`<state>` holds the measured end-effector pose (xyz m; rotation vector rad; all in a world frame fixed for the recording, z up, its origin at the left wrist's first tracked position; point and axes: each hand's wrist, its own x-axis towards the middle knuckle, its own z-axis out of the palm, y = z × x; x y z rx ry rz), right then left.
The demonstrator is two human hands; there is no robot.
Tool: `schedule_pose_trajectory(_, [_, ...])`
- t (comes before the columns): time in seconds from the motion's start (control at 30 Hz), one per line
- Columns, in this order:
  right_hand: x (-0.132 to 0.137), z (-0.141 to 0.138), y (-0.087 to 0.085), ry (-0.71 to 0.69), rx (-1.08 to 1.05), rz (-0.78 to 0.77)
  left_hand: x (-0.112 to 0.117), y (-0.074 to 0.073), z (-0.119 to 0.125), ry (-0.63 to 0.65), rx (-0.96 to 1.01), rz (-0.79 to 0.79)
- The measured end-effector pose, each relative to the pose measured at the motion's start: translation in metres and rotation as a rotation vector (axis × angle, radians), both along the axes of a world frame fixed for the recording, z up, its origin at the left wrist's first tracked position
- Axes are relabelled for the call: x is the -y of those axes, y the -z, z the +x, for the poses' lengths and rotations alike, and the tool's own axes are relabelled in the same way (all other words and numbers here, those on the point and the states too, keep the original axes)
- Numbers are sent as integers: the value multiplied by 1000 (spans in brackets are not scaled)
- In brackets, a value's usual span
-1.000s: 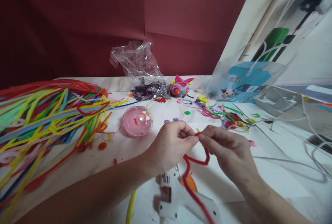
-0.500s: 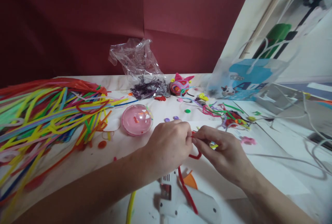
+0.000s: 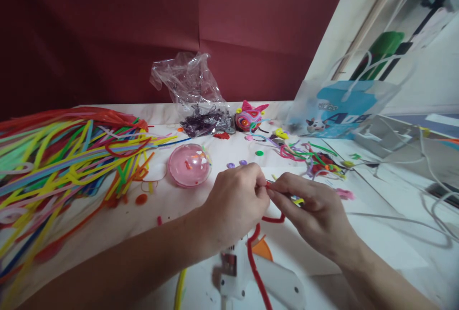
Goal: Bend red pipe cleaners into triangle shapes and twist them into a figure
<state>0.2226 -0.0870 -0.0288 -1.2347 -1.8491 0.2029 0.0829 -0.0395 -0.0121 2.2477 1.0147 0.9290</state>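
Observation:
My left hand (image 3: 234, 202) and my right hand (image 3: 311, 209) meet over the white table (image 3: 172, 214), both pinched on the top end of a red pipe cleaner (image 3: 256, 262). The pipe cleaner curls under my right fingers and hangs down toward me. A small yellow and green bit shows inside my right fingers. Directly beneath the hands lies a white glue gun (image 3: 265, 283), with an orange piece (image 3: 263, 250) beside it.
A big heap of coloured pipe cleaners (image 3: 64, 157) covers the left. A pink dome (image 3: 189, 165), a clear plastic bag (image 3: 195, 94), a pink pipe-cleaner figure (image 3: 249, 117), loose scraps (image 3: 315, 159) and a blue printed bag (image 3: 340, 109) lie beyond. White cables (image 3: 430, 204) run at right.
Both hands stay pinched together on the red pipe cleaner, shifting slightly left. Its loop below my right hand has become smaller and its tail has swung a little.

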Motion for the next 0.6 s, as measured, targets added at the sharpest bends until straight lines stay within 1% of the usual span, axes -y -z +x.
schedule_pose_trajectory(0.07, [2, 0, 0, -10, 40, 38, -1, 2, 2, -16, 89, -89])
schedule_pose_trajectory(0.17, [3, -1, 2, -3, 89, 78, -3, 5, 4, -19, 201, -265])
schedule_pose_trajectory(0.27, [2, -1, 4, 35, 55, 70, -4, 6, 4, 2, 251, -366])
schedule_pose_trajectory(0.33, [1, -2, 5, 60, -58, -10, -5, 5, 3, 23, 277, -387])
schedule_pose_trajectory(0.4, [0, -3, 5, 67, -239, -146, -7, 3, 1, 36, 315, -394])
schedule_pose_trajectory(0.5, [-3, -4, 4, 46, -500, -357, -12, -2, -3, 15, 381, -401])
schedule_pose_trajectory(0.6, [-6, -3, 5, 14, -658, -467, -16, -8, -4, 9, 418, -457])
